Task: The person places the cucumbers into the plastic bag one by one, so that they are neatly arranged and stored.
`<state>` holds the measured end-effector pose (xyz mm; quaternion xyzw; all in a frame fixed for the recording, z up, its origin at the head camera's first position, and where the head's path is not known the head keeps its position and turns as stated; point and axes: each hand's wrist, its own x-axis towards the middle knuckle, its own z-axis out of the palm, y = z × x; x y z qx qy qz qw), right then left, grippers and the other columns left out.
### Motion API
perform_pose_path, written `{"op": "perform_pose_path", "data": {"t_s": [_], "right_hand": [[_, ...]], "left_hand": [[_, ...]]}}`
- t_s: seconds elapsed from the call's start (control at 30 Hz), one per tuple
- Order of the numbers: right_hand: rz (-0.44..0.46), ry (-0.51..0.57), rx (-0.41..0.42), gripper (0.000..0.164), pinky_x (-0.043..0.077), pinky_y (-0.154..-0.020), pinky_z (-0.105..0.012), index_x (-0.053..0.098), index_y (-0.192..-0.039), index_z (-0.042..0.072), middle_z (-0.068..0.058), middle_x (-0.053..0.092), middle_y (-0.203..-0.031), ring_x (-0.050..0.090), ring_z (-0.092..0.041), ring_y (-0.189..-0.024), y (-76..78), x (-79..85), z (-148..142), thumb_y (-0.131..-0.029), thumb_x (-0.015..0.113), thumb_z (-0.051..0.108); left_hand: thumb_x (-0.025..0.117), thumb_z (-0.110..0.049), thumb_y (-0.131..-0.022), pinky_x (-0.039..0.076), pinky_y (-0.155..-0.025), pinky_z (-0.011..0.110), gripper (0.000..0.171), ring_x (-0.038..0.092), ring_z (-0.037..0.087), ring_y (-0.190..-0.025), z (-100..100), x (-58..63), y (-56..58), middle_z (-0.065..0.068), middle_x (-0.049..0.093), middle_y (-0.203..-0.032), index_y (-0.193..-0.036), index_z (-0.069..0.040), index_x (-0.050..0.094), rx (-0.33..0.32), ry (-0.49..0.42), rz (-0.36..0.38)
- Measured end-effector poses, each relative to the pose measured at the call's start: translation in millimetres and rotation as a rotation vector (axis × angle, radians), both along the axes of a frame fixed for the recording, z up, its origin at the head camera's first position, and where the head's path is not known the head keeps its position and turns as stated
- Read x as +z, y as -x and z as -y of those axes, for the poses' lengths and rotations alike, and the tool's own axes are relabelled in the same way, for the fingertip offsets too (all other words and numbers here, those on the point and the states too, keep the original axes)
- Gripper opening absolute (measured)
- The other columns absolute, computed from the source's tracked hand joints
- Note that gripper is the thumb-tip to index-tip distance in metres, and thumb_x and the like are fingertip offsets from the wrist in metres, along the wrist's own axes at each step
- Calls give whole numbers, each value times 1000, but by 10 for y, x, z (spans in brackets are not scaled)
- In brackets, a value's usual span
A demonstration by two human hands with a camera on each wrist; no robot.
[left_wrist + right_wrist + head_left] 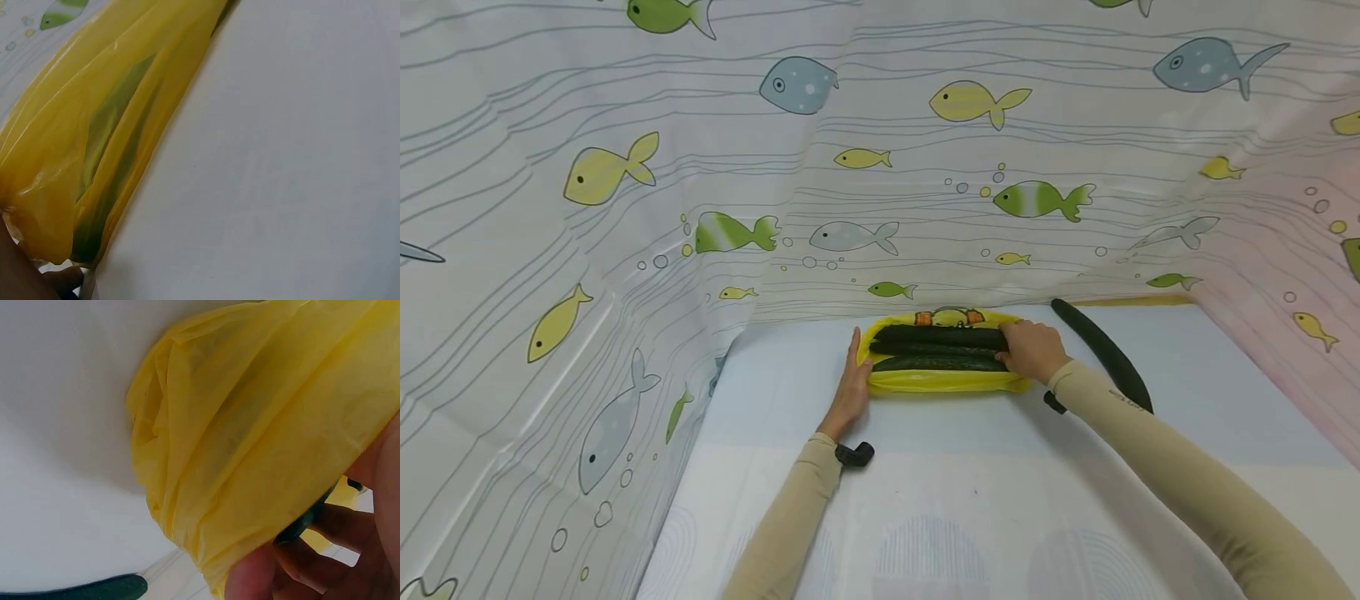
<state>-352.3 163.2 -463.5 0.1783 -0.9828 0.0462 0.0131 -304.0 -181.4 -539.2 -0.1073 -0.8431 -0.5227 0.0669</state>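
A yellow plastic bag [951,382] lies on its side at the far part of the table, its opening facing up. Three long dark green cucumbers [940,337] lie side by side in it. My left hand [848,392] rests against the bag's left end, fingers extended upward and thumb at the front. At the right end, my right hand [1033,350] reaches over the bag's edge and grips a cucumber. In the right wrist view its fingers touch a cucumber's end [303,526], while the thumb lies against the yellow plastic [250,444].
Another long cucumber [1105,346] lies on the white table [925,492], right of the bag and partly behind my right forearm. A fish-patterned curtain [910,192] hangs behind the table and along both sides.
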Motion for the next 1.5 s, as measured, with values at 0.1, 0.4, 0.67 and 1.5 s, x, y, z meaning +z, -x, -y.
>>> {"op": "perform_pose_path", "data": {"t_s": [0.1, 0.4, 0.67, 1.5], "right_hand": [[-21, -7, 8, 56, 63, -70, -58, 67, -133, -3, -26, 75, -113, 74, -44, -90, -18, 29, -6, -93, 83, 33], [-13, 7, 22, 57, 62, -66, -54, 68, -136, -1, -25, 76, -117, 75, -41, -87, -51, 103, -31, -90, 85, 29], [-10, 41, 43, 60, 63, -72, -54, 68, -139, 0, -24, 76, -123, 75, -41, -93, -89, 130, -95, -88, 88, 25], [-40, 122, -36, 45, 54, -52, -41, 75, -129, 3, -26, 75, -123, 71, -34, -82, -197, 524, -946, -92, 82, 27]], "left_hand": [[26, -19, -113, 6, -134, 57, 65, 2, 29, -167, -7, 15, -3, 4, -1, -181, -172, -13, -1, 1, 2, -2], [27, -21, -114, 6, -134, 55, 66, 2, 27, -167, -8, 16, 1, 3, -2, -181, -172, -16, -3, 1, 8, 3], [26, -20, -114, 6, -134, 54, 66, 2, 26, -167, -15, 12, -8, 2, -3, -181, -172, -18, -4, -2, 5, 13], [27, -18, -113, 8, -133, 58, 65, 5, 33, -166, -20, 10, 4, 8, 1, -181, -172, -11, 0, 8, 20, -13]]}}
